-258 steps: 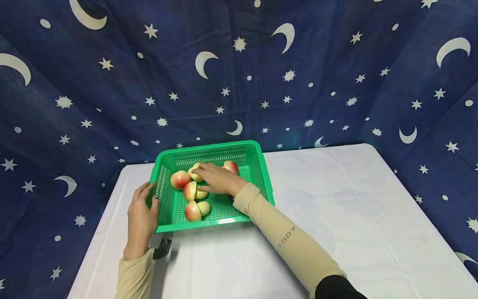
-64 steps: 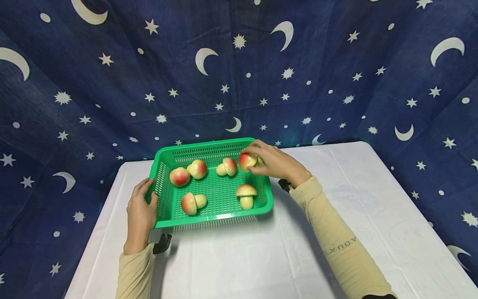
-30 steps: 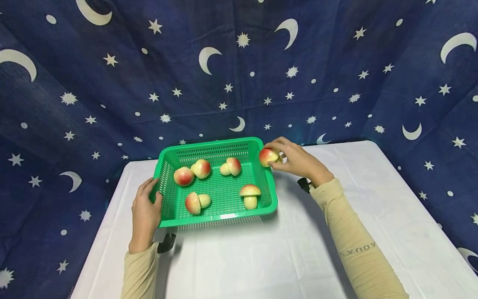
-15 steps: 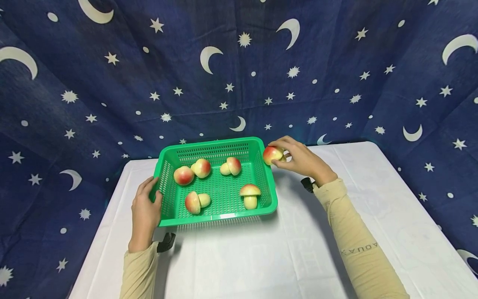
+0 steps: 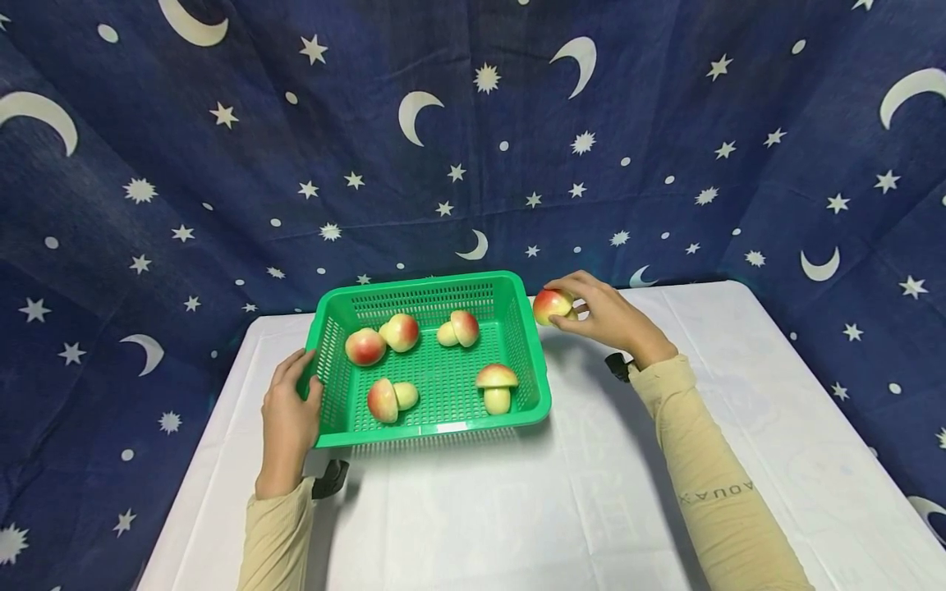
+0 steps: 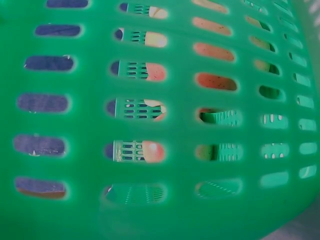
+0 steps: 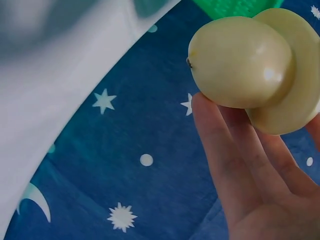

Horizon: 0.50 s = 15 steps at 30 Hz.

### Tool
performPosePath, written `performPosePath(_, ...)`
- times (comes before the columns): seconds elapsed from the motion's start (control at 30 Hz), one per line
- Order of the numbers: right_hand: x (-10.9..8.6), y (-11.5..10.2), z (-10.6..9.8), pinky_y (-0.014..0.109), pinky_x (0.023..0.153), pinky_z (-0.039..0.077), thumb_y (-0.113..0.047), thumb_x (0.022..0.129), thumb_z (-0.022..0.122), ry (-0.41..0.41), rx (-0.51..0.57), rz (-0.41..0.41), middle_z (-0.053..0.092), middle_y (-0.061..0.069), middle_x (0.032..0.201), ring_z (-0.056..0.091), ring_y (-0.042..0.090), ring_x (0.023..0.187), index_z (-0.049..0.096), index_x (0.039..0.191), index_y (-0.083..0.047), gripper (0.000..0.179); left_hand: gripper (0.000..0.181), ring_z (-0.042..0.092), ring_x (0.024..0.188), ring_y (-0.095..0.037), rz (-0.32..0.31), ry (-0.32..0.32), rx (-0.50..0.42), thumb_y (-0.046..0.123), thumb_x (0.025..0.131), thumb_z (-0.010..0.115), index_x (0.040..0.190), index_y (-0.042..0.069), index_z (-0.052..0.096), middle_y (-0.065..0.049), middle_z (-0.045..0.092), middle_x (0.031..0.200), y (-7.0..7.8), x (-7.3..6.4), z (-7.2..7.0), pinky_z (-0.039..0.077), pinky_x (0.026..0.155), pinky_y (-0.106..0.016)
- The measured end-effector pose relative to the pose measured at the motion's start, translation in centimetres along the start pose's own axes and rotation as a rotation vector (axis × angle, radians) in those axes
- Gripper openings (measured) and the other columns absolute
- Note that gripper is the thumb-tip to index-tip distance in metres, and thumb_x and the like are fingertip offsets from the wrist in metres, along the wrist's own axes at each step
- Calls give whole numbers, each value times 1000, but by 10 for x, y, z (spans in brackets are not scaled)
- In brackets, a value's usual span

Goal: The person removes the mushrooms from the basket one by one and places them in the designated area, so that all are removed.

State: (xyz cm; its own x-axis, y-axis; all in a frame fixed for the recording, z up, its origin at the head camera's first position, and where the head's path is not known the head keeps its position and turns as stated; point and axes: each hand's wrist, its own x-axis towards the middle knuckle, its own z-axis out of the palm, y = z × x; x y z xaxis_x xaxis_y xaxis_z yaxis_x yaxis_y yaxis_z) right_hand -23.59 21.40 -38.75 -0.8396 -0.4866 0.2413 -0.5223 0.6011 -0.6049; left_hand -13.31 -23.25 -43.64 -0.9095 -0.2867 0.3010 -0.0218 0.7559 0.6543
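Note:
My right hand [image 5: 609,318] pinches a toy mushroom [image 5: 553,306] with a red and yellow cap, just outside the right rim of the green basket [image 5: 443,428]. In the right wrist view, the pale stem and cap underside of this mushroom [image 7: 240,62] show above the fingers [image 7: 220,145]. My left hand [image 5: 287,410] rests against the basket's left rim, fingers and thumb spread. Several more toy mushrooms lie inside: one [image 5: 365,348] beside another [image 5: 401,332] at left, then ones at back [image 5: 464,327], front left [image 5: 383,400] and front right [image 5: 497,377].
A white cloth covers the table [image 5: 473,509], reaching in front of the basket and to its right. A dark blue curtain [image 5: 340,123] with moons and stars hangs close behind. The slotted basket wall [image 6: 175,100] fills the left wrist view.
The clustered toy mushrooms have been spread apart in the basket. My right hand has lifted one over the right rim and moved it right. My left hand stays at the left rim.

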Motion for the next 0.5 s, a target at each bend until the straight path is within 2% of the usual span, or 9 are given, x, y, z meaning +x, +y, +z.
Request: performPosePath(0.5,-3,34,17,43,89,55,-23,90,74,-42,-21,138,56,14,122,60,28,107,60,132,-10,46,43,47,132,-43,-10,-1,-8,0,95,54,138,1,56,-17,49,147,0,0,0,38,104,-62)
